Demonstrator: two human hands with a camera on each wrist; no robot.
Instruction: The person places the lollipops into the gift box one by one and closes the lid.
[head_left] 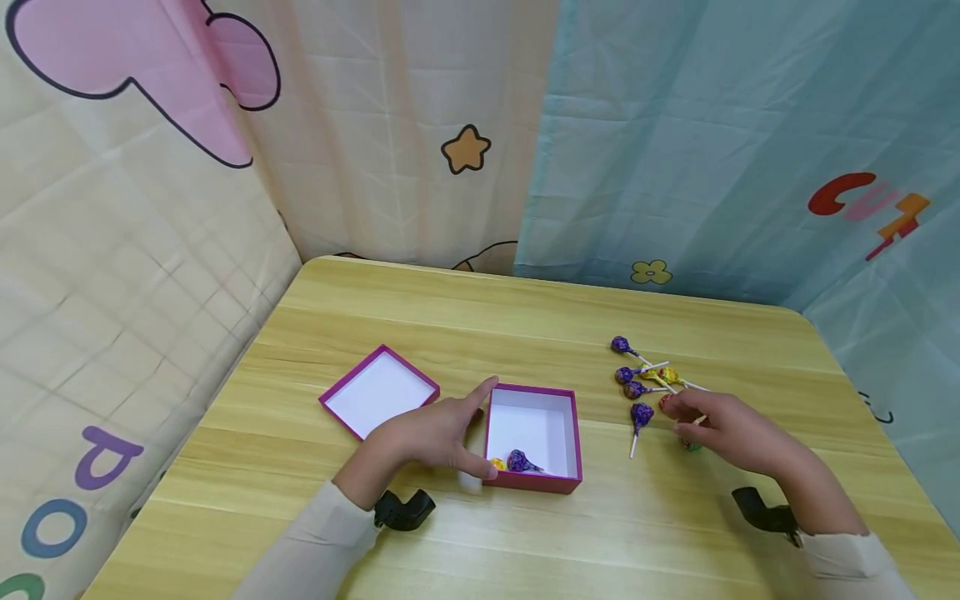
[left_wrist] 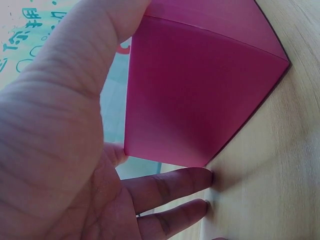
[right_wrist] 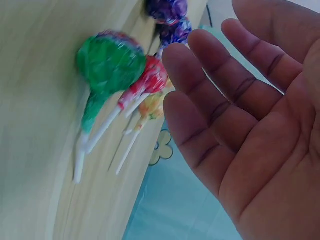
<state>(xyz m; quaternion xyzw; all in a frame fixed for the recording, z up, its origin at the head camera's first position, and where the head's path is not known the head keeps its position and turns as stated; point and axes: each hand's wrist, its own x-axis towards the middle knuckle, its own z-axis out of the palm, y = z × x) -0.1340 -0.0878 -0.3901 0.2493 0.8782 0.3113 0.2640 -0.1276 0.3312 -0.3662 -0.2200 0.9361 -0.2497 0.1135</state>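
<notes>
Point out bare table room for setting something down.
Free: the table behind the box and lid, up to the back edge; also the patch before the box, between the sleeves. Crowded: the lollipops right of the box, by the right grip.

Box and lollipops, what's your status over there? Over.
Left hand grips box. Right hand at loose lollipops, nothing visibly held. Two lollipops visible inside box. Lid off to the left, nothing seen blocking.
</notes>
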